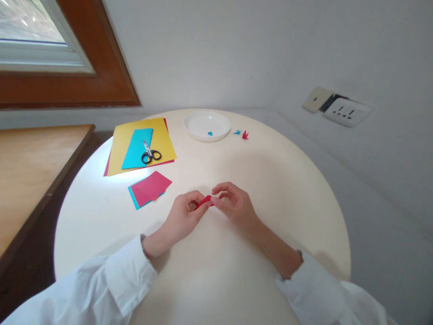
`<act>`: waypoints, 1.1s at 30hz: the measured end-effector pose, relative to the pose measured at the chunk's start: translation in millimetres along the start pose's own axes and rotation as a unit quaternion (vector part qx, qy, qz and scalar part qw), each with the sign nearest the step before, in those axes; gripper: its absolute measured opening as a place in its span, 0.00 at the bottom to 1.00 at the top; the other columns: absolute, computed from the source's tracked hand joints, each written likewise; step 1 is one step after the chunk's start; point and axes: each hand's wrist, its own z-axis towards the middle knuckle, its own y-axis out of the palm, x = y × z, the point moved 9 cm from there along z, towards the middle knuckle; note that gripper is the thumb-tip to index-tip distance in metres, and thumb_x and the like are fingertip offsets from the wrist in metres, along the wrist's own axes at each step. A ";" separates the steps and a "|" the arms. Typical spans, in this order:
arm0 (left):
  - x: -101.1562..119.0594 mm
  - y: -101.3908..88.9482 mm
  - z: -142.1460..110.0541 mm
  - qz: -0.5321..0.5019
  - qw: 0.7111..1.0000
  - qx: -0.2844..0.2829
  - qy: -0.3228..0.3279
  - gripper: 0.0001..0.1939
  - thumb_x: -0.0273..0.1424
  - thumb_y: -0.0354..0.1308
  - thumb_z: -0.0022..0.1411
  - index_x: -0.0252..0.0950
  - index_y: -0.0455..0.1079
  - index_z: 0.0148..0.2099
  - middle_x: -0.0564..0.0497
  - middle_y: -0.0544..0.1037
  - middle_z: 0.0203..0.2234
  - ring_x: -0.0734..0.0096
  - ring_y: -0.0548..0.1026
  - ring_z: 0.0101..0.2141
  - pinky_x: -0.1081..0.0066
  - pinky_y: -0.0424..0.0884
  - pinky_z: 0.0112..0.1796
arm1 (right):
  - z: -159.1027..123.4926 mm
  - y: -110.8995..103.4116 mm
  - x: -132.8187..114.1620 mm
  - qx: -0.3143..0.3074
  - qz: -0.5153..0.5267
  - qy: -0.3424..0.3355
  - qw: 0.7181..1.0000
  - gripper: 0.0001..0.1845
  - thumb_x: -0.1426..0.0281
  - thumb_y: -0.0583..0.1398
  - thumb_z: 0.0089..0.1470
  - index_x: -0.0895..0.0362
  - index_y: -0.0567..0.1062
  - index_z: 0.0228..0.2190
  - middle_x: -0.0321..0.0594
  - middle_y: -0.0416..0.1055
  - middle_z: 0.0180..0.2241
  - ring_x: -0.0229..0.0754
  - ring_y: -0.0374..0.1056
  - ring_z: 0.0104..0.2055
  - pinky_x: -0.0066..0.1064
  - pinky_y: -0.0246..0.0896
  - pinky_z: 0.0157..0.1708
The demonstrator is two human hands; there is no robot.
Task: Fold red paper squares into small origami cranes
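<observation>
A small piece of folded red paper point(204, 201) is held over the middle of the round table. My left hand point(185, 213) pinches it between thumb and fingers from the left. On the other side, my right hand point(237, 206) has its thumb against the paper's right end, with the forefinger curved just above. Partly covered by my fingers, the paper does not show its full shape. To the left lie small red and blue paper sheets point(152, 188), stacked unevenly.
Scissors point(149, 154) with black handles rest on a blue strip point(133, 151) atop large yellow paper point(164, 135). At the back stands a white dish point(194, 133) holding a blue scrap point(210, 133). Beside it are a blue paper crane point(237, 132) and a red one point(245, 135).
</observation>
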 end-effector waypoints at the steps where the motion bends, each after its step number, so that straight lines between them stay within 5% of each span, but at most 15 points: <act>1: 2.7 1.0 -0.6 0.018 1.000 -0.004 0.008 0.12 0.36 0.54 0.52 0.33 0.64 0.23 0.56 0.63 0.16 0.79 0.58 0.19 0.76 0.54 0.20 | 0.0 1.2 -1.7 -0.008 -0.009 -0.009 1.000 0.06 0.67 0.61 0.45 0.55 0.72 0.29 0.37 0.71 0.30 0.39 0.67 0.35 0.32 0.62 0.36; 15: 4.5 1.3 -0.9 0.125 0.989 0.002 0.072 0.09 0.31 0.53 0.52 0.34 0.67 0.23 0.53 0.70 0.18 0.75 0.63 0.22 0.75 0.59 0.24 | -0.9 9.6 -11.3 -0.051 -0.022 -0.054 0.997 0.08 0.66 0.57 0.51 0.55 0.69 0.23 0.37 0.67 0.26 0.38 0.64 0.31 0.31 0.60 0.33; 33: -0.4 -9.3 4.1 0.013 0.999 0.042 0.009 0.12 0.37 0.56 0.53 0.32 0.74 0.28 0.52 0.75 0.21 0.73 0.67 0.24 0.75 0.61 0.25 | 0.1 -2.4 9.4 0.000 -0.019 0.056 0.998 0.08 0.65 0.59 0.47 0.57 0.72 0.23 0.37 0.70 0.24 0.38 0.63 0.27 0.31 0.58 0.30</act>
